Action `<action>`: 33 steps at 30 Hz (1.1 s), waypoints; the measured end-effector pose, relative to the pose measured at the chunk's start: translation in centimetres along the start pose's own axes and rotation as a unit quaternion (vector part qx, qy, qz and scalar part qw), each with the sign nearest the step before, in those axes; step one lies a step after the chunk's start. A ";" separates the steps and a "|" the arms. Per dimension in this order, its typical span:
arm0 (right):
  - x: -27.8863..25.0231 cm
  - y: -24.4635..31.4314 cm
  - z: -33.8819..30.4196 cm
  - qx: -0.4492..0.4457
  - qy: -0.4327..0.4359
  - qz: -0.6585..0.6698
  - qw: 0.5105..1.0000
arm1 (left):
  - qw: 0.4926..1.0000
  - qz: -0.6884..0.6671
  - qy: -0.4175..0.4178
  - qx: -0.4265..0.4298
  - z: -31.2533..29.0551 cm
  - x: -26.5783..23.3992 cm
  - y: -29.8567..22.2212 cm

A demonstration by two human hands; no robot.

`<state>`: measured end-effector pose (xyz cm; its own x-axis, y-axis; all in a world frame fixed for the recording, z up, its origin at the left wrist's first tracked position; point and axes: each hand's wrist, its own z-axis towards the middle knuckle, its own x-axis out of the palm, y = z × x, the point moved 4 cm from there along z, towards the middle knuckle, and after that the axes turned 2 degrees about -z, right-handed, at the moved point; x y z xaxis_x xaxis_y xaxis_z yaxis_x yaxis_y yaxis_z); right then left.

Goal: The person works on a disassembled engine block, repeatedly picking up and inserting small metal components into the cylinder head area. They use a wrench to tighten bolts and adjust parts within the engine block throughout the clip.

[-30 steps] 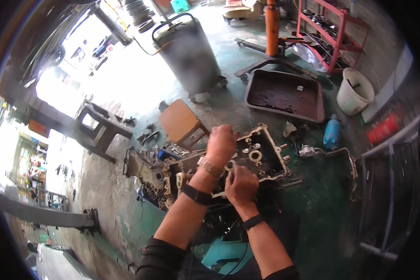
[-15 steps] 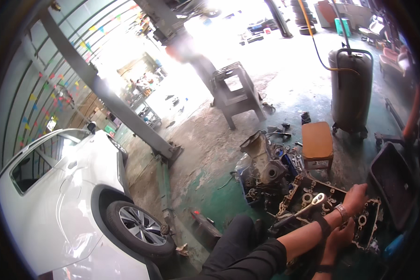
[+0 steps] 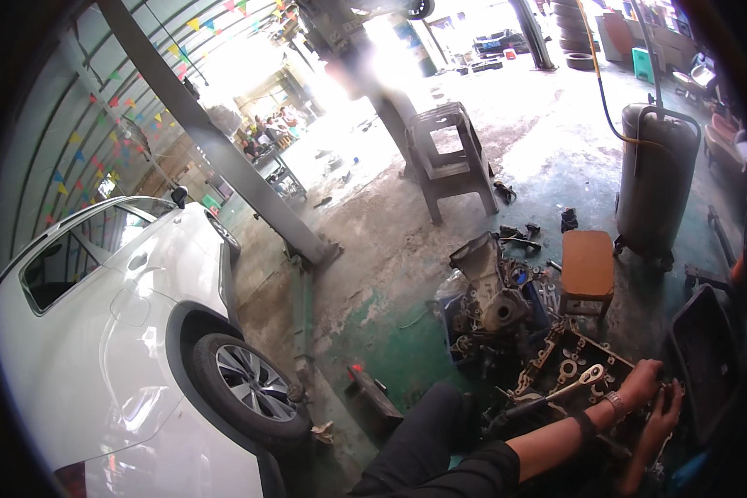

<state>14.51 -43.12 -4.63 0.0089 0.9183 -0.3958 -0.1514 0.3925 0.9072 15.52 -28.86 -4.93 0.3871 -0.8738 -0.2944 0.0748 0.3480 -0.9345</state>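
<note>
My left hand [image 3: 642, 383], with a watch [image 3: 614, 403] on its wrist, is closed over the right end of a dirty metal engine part [image 3: 568, 350]. Whatever its curled fingers grip is hidden. Close beside it, lower right, my right hand [image 3: 661, 422] has its fingers stretched upward and apart, nearly touching the left one. Nothing shows plainly between them. A ratchet wrench [image 3: 588, 378] lies across the engine part, left of both hands, its shiny head pointing up and right. My left forearm hides much of the part's near side.
A grimy engine assembly [image 3: 498, 309] stands beyond, beside an orange-topped stool [image 3: 588, 264]. A black tray [image 3: 704, 357] is at the right. Farther off are a grey tank [image 3: 657, 187], a plastic stool [image 3: 448, 166] and a lift post [image 3: 249, 178]. A white car [image 3: 133, 349] fills the left.
The view has shifted, so the surroundings sit farther right. My right hand has come up from below the left forearm to beside the left hand, fingers now raised. My left hand remains at the engine part.
</note>
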 end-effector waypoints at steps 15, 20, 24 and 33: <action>0.7 2.3 3.0 -0.123 0.100 -0.182 0.970 | 0.992 -0.115 0.001 -0.045 -4.3 1.3 1.5; 0.7 -0.8 3.9 -0.062 0.061 -0.084 0.993 | 0.998 0.035 -0.025 -0.040 -9.2 -0.2 1.1; 0.2 -1.3 4.5 -0.049 0.071 -0.097 0.992 | 0.996 0.085 0.015 -0.031 -10.9 -1.1 1.3; -1.1 7.1 3.6 -0.189 0.056 -0.232 0.953 | 0.983 0.183 -0.010 0.014 -11.4 -3.9 0.1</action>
<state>17.02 -41.21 2.74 0.0580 0.6312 -0.7734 -0.5016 0.6883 0.5241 3.54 -29.24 -6.19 0.4110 -0.6821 -0.6049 -0.0467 0.6469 -0.7612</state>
